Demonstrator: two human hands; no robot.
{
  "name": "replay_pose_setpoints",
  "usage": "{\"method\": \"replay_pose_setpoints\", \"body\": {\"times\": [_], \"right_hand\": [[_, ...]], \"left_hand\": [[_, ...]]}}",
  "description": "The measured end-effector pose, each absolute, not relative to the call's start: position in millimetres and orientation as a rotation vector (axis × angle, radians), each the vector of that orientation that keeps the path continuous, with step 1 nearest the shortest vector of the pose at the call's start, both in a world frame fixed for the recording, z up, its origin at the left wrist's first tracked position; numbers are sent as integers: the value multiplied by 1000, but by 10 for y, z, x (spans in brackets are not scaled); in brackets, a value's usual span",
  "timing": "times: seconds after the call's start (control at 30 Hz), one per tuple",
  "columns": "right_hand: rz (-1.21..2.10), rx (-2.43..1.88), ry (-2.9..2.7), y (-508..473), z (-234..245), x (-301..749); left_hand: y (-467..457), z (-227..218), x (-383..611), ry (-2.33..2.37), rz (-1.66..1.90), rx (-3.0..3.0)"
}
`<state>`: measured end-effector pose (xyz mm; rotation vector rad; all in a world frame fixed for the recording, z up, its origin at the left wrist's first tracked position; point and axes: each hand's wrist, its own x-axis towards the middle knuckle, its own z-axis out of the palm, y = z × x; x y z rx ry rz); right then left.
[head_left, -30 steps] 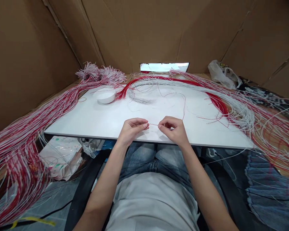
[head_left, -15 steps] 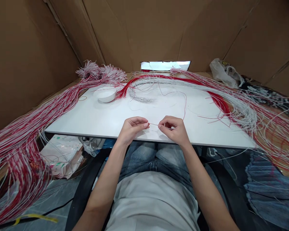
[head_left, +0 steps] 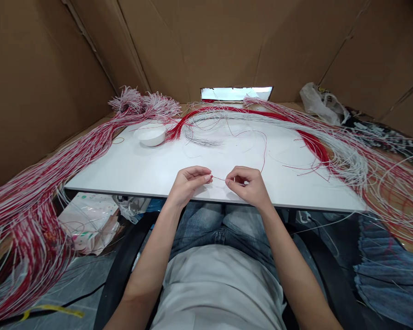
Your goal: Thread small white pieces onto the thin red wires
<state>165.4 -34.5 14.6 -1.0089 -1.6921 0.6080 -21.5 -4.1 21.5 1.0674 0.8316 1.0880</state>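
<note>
My left hand [head_left: 188, 183] and my right hand [head_left: 248, 185] sit close together at the front edge of the white table [head_left: 134, 169]. Both pinch the same thin red string [head_left: 219, 178], a short taut piece stretched between their fingertips. From my right hand the red string loops up and back across the table [head_left: 263, 151]. A long bundle of red and white strings [head_left: 72, 156] runs off the table's left side. A second bundle [head_left: 330, 146] sweeps across the back and off to the right.
A small white bowl [head_left: 151, 136] stands at the back left of the table. Cardboard walls enclose the table, with a bright slot [head_left: 236, 93] at the back. A crumpled plastic bag [head_left: 318, 107] lies back right. Bags lie on the floor at the left.
Hardly anything differs. My hands hold the same pinch on the string, and the view has shifted very slightly.
</note>
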Motion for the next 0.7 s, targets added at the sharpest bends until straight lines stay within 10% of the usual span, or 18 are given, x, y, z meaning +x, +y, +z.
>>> {"method": "replay_pose_setpoints", "body": {"times": [0.7], "right_hand": [[636,-1022,-1685,-344,143,1649]], "left_hand": [[-48,199,-216,853,1084,1089]]}}
